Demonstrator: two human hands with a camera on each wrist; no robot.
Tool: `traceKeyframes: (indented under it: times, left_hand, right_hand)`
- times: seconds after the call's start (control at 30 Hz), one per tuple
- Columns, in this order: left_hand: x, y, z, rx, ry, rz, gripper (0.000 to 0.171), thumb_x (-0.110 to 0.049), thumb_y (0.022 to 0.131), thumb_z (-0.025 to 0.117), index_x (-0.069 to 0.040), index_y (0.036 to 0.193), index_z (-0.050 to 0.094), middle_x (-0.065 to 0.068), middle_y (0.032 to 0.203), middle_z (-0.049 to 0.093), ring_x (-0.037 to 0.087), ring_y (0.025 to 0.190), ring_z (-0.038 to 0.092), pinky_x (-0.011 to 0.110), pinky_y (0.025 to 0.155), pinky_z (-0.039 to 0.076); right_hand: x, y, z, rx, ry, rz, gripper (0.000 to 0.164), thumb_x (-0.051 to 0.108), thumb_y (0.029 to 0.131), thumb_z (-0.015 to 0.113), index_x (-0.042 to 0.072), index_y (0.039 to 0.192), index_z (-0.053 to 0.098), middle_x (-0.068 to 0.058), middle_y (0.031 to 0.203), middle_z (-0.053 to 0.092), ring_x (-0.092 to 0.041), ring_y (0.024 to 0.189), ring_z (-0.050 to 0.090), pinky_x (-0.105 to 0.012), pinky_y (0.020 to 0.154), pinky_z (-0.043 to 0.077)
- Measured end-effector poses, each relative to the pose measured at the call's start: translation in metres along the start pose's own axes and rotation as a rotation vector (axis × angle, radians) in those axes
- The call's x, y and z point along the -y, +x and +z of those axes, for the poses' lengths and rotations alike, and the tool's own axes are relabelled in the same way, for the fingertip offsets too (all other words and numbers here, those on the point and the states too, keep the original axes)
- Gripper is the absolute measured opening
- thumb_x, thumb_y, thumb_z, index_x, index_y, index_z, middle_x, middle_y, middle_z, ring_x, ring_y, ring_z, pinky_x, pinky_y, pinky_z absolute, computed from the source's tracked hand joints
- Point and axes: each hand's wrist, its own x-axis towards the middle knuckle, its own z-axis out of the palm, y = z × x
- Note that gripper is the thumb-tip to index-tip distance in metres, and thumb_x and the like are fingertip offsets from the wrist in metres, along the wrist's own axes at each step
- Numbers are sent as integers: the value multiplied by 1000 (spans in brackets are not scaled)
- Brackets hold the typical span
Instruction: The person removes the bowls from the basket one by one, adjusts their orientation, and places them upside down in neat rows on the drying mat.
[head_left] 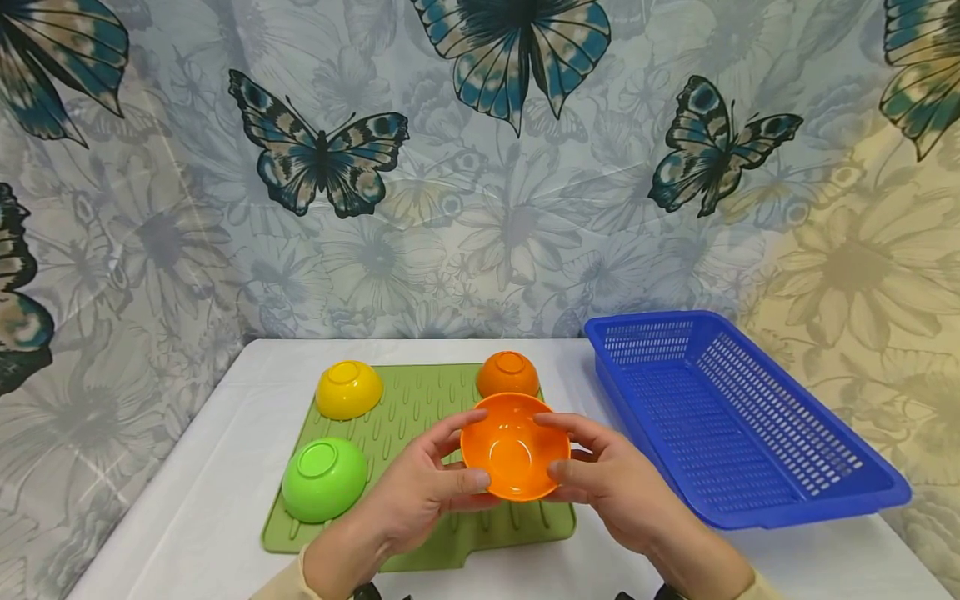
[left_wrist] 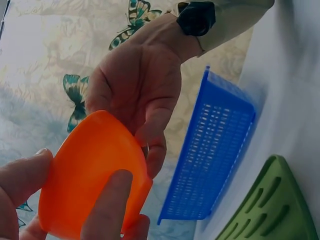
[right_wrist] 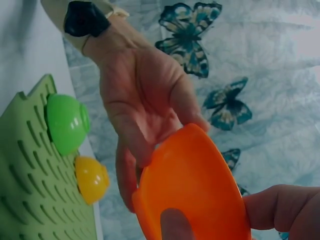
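Both hands hold one orange bowl [head_left: 516, 448] above the front of a green drying mat, its hollow side facing the head camera. My left hand [head_left: 427, 475] grips its left rim, thumb below and fingers above and behind. On the opposite side my right hand [head_left: 611, 479] pinches the rim in the same manner. In the left wrist view the outside of the orange bowl [left_wrist: 95, 165] shows between the two hands. Upside down on the drying mat [head_left: 420, 408] sit a yellow bowl [head_left: 349, 390], a green bowl [head_left: 325, 481] and another orange bowl [head_left: 508, 374], partly hidden behind the held one.
To the right a large blue plastic basket [head_left: 645, 433] with perforated walls stands on the white-covered table [head_left: 202, 467]. A butterfly-printed cloth [head_left: 517, 233] hangs behind the table.
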Motion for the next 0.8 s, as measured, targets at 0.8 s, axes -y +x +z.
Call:
traceKeyframes:
  times: [0.8]
  left_hand:
    - [-2,-3,-23,76,1315,973,53,6,78,80,-19,124,70,21,148,37,39,128,45,34,85,56]
  right_hand:
    - [3,12,-31,397,739,257,82,58,104,26,4,155,-9,-30,154,24,-49,142,22,-64,110,23]
